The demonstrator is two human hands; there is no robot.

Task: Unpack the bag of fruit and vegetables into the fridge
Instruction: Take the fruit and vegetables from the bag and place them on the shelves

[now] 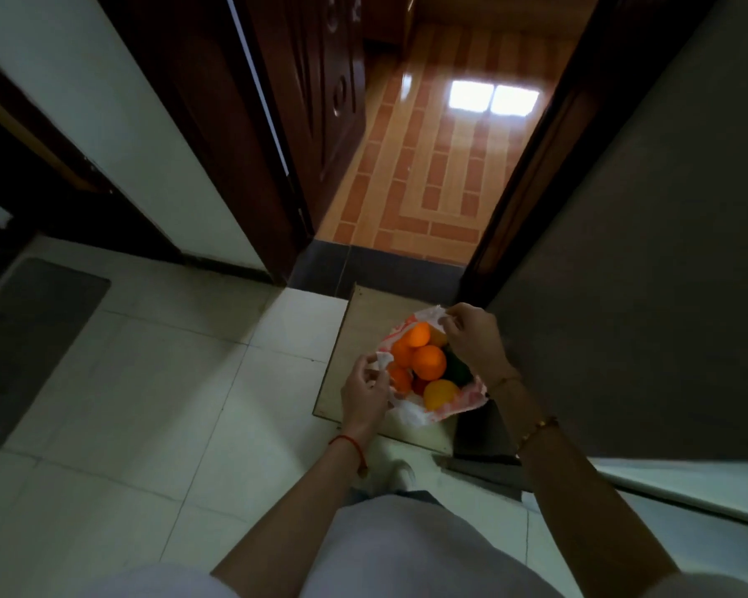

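Note:
A red-and-white plastic bag (pixel 458 403) sits open on a low beige board (pixel 363 338) on the floor. Inside lie several oranges (pixel 428 360), a yellow fruit (pixel 439 392) and something dark green (pixel 456 366). My left hand (pixel 366 392) pinches the bag's near-left rim. My right hand (pixel 471 334) pinches the far rim, holding the mouth spread. The grey side of the fridge (pixel 644 274) rises just right of the bag; its inside is hidden.
An open doorway (pixel 428 187) with dark wooden frames leads to an orange tiled floor ahead. A grey mat (pixel 31 347) lies on the white floor tiles at left. A white ledge (pixel 687 489) juts in at right. My foot (pixel 389 472) stands just behind the board.

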